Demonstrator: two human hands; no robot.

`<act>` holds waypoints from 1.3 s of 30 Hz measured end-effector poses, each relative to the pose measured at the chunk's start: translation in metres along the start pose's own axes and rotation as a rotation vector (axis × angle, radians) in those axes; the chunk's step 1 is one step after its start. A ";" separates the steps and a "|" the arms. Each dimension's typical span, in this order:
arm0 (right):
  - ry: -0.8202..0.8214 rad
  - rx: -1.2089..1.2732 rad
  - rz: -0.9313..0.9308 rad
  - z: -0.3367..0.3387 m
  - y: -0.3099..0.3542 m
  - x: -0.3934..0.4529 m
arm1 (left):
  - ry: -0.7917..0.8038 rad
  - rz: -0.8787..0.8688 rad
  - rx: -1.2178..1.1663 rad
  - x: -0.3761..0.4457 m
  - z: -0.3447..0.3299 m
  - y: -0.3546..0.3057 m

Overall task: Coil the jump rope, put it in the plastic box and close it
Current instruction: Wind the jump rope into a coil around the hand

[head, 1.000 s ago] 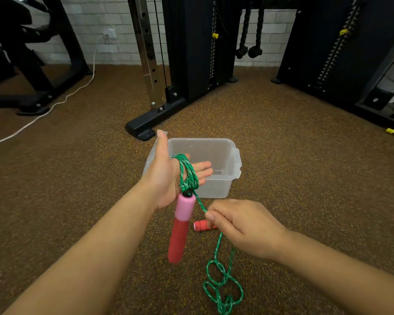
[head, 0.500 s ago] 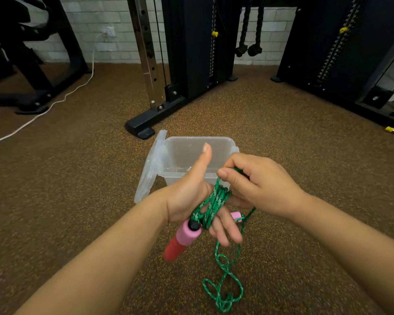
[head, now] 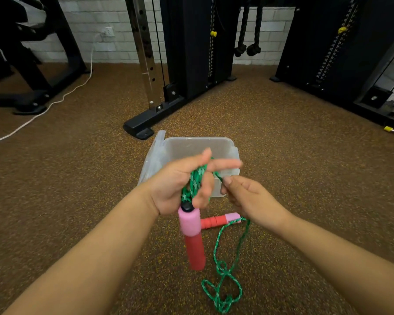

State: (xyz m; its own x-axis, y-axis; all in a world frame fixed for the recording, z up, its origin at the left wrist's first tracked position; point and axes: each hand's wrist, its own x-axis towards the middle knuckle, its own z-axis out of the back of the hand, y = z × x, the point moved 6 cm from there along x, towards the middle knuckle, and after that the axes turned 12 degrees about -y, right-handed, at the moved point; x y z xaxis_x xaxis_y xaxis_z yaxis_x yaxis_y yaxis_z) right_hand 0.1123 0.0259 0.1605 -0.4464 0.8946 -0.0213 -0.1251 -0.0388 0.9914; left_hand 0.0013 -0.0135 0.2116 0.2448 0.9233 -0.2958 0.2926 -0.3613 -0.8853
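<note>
Where hands work: box (head: 223, 144) beyond, machine base (head: 146, 123).

We see a speckled brown floor (head: 282, 155) running back to a white brick wall (head: 114, 23). Black gym machines (head: 191, 53) stand along it, and a white cable (head: 55, 103) trails from a wall socket (head: 108, 31).
</note>
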 end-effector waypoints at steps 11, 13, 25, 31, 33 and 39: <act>0.146 -0.768 0.402 -0.027 0.024 -0.029 | -0.437 -0.085 -0.053 0.008 0.034 -0.013; 0.126 -0.756 0.432 -0.029 0.036 -0.031 | -0.425 -0.076 0.075 0.009 0.032 -0.009; 0.002 -0.388 0.391 -0.001 0.077 -0.006 | -0.128 0.128 0.325 0.006 0.018 0.028; -0.085 -0.420 0.349 0.013 0.061 0.009 | 0.284 0.289 0.401 -0.010 -0.002 0.035; -0.088 -0.354 0.289 0.012 0.049 0.012 | 0.321 0.261 0.354 -0.014 -0.009 0.030; -0.093 -0.215 0.137 0.001 0.008 0.006 | 0.040 0.052 0.020 0.000 0.005 0.010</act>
State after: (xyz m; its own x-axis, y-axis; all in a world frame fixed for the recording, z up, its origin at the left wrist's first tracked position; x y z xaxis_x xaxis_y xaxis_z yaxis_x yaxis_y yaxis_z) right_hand 0.1099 0.0313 0.1689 -0.3904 0.9110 0.1328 -0.2585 -0.2469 0.9339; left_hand -0.0004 -0.0159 0.2010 0.2962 0.8973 -0.3273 0.2604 -0.4056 -0.8762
